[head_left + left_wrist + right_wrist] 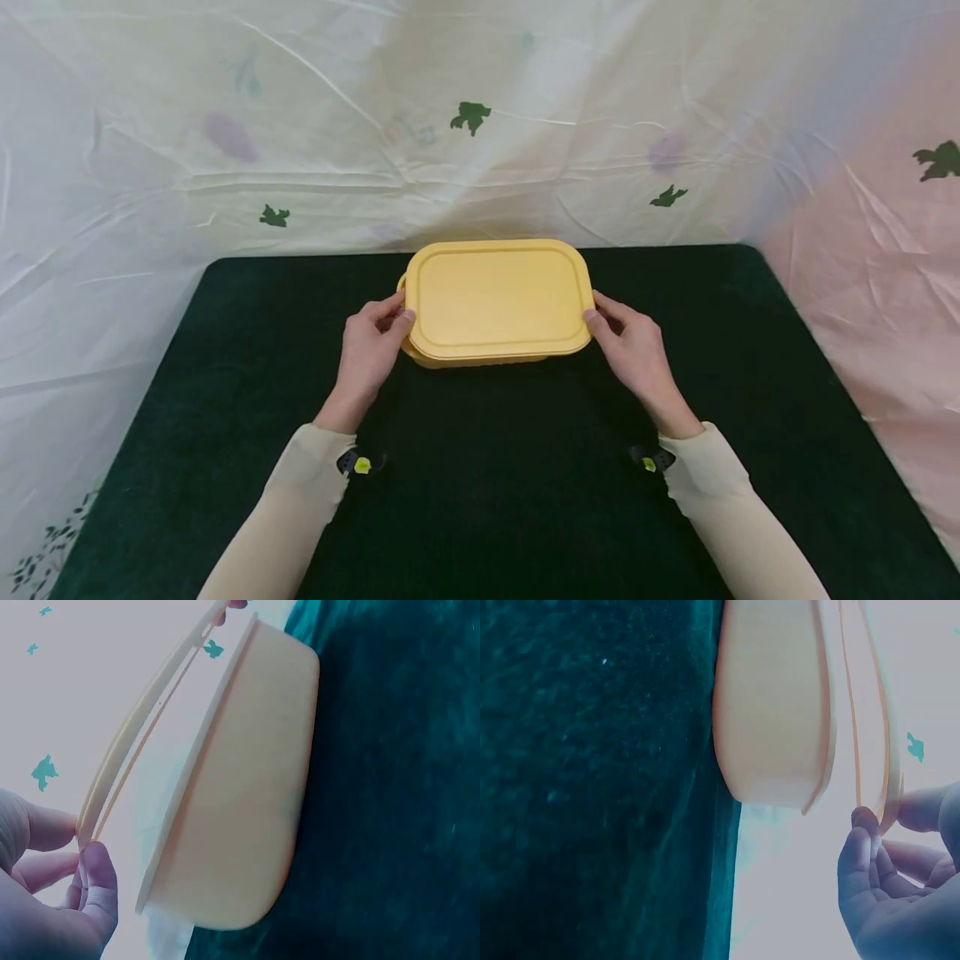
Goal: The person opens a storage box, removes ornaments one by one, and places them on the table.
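A yellow rounded-rectangular lid (500, 298) is held level above a matching yellow container (244, 765), with a gap between them in both wrist views. My left hand (367, 343) pinches the lid's left end between thumb and fingers. At the opposite end, my right hand (632, 348) pinches the lid the same way. The container stands upright on the dark green cloth, and the lid covers most of it in the head view. Its inside is hidden.
Dark green cloth (517, 483) covers the table around the container. Behind the table's back edge hangs a pale, wrinkled curtain (337, 167) with green leaf-like shapes. Pinkish fabric (885, 300) hangs on the right side.
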`<control>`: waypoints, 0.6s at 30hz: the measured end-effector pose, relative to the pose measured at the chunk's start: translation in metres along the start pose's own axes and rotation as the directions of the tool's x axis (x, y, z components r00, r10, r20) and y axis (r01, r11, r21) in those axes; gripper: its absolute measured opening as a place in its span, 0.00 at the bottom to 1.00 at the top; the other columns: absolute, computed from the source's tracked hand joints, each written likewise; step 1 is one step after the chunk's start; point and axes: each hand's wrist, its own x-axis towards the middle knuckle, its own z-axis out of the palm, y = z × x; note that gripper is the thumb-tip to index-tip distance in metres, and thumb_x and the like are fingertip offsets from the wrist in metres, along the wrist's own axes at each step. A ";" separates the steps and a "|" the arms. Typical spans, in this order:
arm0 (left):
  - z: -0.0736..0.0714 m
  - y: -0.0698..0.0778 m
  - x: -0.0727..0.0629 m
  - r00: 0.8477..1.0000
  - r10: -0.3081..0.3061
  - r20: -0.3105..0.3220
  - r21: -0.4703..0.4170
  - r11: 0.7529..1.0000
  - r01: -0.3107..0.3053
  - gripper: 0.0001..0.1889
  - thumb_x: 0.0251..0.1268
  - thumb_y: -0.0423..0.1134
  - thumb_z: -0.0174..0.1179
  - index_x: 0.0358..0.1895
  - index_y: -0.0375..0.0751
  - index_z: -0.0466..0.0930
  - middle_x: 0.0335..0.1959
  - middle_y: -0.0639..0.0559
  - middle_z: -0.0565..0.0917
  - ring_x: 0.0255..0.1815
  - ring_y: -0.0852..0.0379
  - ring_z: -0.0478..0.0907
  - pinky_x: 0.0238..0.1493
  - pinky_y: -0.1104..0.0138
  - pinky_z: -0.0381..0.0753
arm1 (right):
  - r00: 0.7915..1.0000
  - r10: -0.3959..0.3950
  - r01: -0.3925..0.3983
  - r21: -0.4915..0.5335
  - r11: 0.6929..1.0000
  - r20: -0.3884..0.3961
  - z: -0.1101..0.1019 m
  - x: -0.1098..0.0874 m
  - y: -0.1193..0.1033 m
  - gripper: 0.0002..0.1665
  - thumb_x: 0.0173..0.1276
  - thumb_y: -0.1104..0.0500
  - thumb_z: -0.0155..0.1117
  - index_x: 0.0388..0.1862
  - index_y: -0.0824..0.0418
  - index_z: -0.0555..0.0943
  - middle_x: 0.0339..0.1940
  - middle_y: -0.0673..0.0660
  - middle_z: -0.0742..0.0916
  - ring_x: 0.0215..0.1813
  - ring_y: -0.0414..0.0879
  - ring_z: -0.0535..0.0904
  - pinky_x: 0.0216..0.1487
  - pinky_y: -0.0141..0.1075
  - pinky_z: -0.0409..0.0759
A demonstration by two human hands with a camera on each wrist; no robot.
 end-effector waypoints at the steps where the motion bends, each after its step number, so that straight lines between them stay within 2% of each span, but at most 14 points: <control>1: 0.002 0.001 -0.001 1.000 0.005 -0.001 -0.011 1.000 -0.005 0.24 0.79 0.41 0.59 0.74 0.42 0.74 0.54 0.43 0.78 0.52 0.49 0.77 0.44 0.69 0.81 | 1.000 0.006 -0.006 0.008 1.000 -0.001 -0.002 -0.001 0.001 0.31 0.82 0.44 0.54 0.77 0.58 0.73 0.49 0.60 0.87 0.40 0.51 0.78 0.31 0.31 0.74; 4: 0.008 0.002 -0.004 1.000 0.016 -0.006 -0.047 0.999 -0.016 0.24 0.78 0.40 0.60 0.73 0.41 0.75 0.54 0.43 0.79 0.50 0.49 0.76 0.41 0.74 0.80 | 0.999 0.033 -0.033 0.043 0.999 0.000 -0.006 -0.002 0.003 0.32 0.82 0.45 0.55 0.77 0.58 0.72 0.44 0.59 0.86 0.39 0.55 0.78 0.29 0.30 0.74; 8: 0.016 0.003 -0.007 0.999 0.026 -0.020 -0.094 0.995 -0.028 0.24 0.77 0.39 0.60 0.72 0.40 0.76 0.53 0.43 0.80 0.50 0.50 0.77 0.41 0.77 0.79 | 0.998 0.060 -0.061 0.083 0.995 0.008 -0.012 -0.005 0.007 0.32 0.82 0.44 0.56 0.77 0.57 0.72 0.48 0.59 0.86 0.44 0.56 0.81 0.36 0.28 0.80; 12: 0.023 0.004 -0.011 0.998 0.057 -0.038 -0.135 0.989 -0.062 0.23 0.76 0.37 0.62 0.70 0.38 0.78 0.51 0.42 0.81 0.49 0.49 0.78 0.41 0.77 0.78 | 0.998 0.065 -0.068 0.116 0.991 0.026 -0.021 -0.010 0.012 0.32 0.82 0.44 0.56 0.78 0.56 0.71 0.55 0.61 0.86 0.46 0.49 0.83 0.43 0.28 0.84; 18: 0.033 0.008 -0.016 0.996 0.093 0.001 -0.178 0.980 -0.091 0.23 0.77 0.38 0.61 0.71 0.40 0.77 0.51 0.42 0.81 0.47 0.49 0.78 0.41 0.76 0.80 | 0.993 0.102 -0.109 0.154 0.982 0.056 -0.035 -0.019 0.018 0.32 0.82 0.44 0.55 0.79 0.54 0.70 0.64 0.61 0.84 0.48 0.43 0.82 0.49 0.29 0.84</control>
